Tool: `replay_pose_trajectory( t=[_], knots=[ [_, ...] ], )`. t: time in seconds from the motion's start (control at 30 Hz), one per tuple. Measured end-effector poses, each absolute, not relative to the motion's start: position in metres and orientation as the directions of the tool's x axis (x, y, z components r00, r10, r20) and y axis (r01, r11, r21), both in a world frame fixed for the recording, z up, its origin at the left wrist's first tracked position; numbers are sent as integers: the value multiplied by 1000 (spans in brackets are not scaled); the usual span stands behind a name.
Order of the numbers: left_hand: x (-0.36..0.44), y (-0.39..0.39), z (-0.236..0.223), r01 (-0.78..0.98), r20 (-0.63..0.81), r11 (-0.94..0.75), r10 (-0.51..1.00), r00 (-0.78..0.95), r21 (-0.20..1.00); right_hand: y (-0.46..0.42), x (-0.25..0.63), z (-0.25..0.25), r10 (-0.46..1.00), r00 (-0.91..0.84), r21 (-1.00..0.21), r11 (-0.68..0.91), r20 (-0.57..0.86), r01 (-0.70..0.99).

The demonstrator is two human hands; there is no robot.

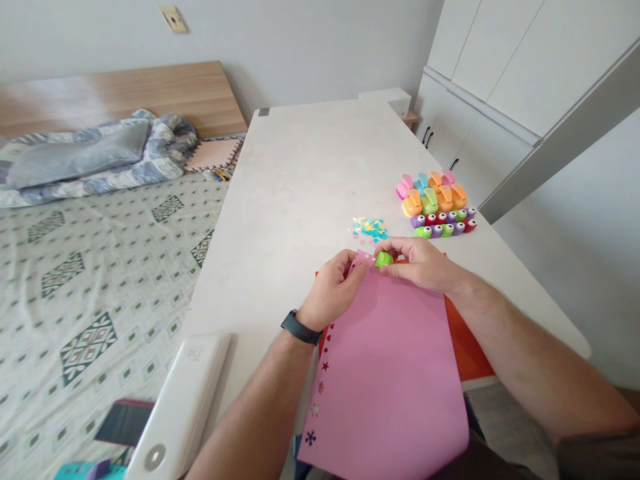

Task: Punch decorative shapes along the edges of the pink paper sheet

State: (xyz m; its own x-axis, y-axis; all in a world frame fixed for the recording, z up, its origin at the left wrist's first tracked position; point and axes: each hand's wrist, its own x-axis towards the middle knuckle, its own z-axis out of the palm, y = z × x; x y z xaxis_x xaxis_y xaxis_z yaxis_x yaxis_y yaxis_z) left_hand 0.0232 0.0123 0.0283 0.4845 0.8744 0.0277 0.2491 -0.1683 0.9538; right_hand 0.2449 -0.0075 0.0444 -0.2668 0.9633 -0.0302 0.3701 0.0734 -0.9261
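A pink sheet of paper (pixel 387 373) hangs over the table's near edge, with a column of small punched shapes along its left side. My left hand (pixel 337 287) pinches the sheet's far left corner between thumb and fingers. In my right hand (pixel 417 263) is a small green craft punch (pixel 384 259), set at the sheet's far edge. Whether paper sits in its slot is hidden. Beneath the pink sheet lies an orange-red sheet (pixel 465 343), showing at the right. Just beyond my hands is a pile of blue, yellow and pink paper cutouts (pixel 370 228).
Rows of colourful craft punches (pixel 437 203) stand at the right of the white table (pixel 305 167). A white oblong device (pixel 180 407) lies at the near left, beside a dark phone-like slab (pixel 124 421). The bed (pixel 125 280) is on the left, cupboards (pixel 480 127) on the right.
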Motion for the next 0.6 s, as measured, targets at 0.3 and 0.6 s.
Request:
replay_pose_trajectory(
  t=[0.3, 0.6],
  knots=[
    [23, 10, 38, 349, -40, -162, 862, 506, 923, -10, 242, 46, 955, -295, -928, 94, -18, 360],
    [25, 6, 36, 351, -113, -84, 856, 504, 932, -13, 238, 47, 951, -309, -891, 153, 15, 427]
  ],
)
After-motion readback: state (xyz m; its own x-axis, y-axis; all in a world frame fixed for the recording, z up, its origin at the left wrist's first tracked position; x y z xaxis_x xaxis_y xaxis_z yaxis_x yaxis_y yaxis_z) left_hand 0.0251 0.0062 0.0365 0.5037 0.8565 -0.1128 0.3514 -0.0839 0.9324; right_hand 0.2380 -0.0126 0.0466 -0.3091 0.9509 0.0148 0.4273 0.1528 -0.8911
